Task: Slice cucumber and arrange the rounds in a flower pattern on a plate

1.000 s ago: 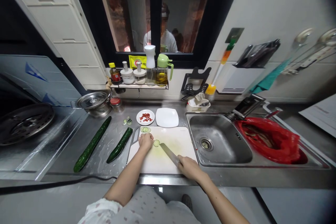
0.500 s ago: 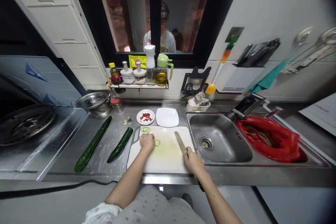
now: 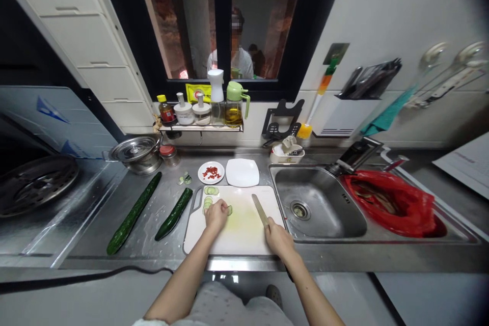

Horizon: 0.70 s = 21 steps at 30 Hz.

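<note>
on the cutting board (image 3: 244, 239) we have part of the slicing done: one small row of pale green slices (image 3: 211, 190) lies along the top left, a second group (image 3: 207, 202) sits just below it, and a single slice (image 3: 229, 210) shows at the right of our left hand (image 3: 217, 215). that hand rests low over the board, its fingers bent and drawn together; we cannot tell whether they pinch anything, as the hand itself hides what is under it. our right hand (image 3: 277, 236) is clamped around the handle of the knife (image 3: 260, 210), whose blade slants up and left over the right part of the board, apart from every slice. what seems left uncut is on the worktop (image 3: 95, 224) to the left: the shorter cucumber (image 3: 174, 215) just beside the board, and the longer cucumber (image 3: 134, 214) farther off, both dark green along their length. a few trimmings (image 3: 185, 179) lie near the shorter one's upper end. behind the board, the chopped red pieces (image 3: 211, 172) already sit on a round plate (image 3: 202, 177), next to a squarish white plate (image 3: 242, 172) that holds none of the slices.
</note>
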{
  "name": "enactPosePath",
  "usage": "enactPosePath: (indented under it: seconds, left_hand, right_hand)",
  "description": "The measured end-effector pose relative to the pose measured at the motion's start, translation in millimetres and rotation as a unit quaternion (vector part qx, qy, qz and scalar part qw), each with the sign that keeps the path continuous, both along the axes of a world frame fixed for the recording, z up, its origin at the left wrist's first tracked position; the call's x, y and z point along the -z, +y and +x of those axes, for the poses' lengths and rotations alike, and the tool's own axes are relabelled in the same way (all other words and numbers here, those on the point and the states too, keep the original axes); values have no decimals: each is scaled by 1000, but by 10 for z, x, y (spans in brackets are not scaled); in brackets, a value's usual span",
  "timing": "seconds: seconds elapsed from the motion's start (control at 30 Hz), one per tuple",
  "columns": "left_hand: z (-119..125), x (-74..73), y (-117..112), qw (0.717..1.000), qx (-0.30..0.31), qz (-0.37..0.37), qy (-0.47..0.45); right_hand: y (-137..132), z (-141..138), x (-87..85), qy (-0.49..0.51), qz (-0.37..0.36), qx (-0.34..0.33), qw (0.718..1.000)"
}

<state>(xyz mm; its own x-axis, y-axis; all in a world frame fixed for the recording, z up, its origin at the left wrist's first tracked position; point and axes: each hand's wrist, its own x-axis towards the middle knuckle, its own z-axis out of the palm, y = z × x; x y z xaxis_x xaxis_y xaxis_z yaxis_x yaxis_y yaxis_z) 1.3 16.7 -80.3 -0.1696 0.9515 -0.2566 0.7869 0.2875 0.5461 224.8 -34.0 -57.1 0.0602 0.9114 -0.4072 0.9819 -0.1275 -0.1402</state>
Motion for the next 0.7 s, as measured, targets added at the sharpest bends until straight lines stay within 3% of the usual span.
enactPosePath:
  seconds: [0.23,0.43,0.7]
  left_hand:
    - [-306,79,-252,997,-63,15,-34]
    - [-573,178,-303,993,-116,14,-37]
    - [-675,190,-286,993,-112,-14,16]
  right_hand:
    - [-5,-18,-3,3,1,-7,1000]
    - [1,-69,-53,-2,-23,-10,1000]
    - [-21,-103,-77,-13,-23,-21,999]
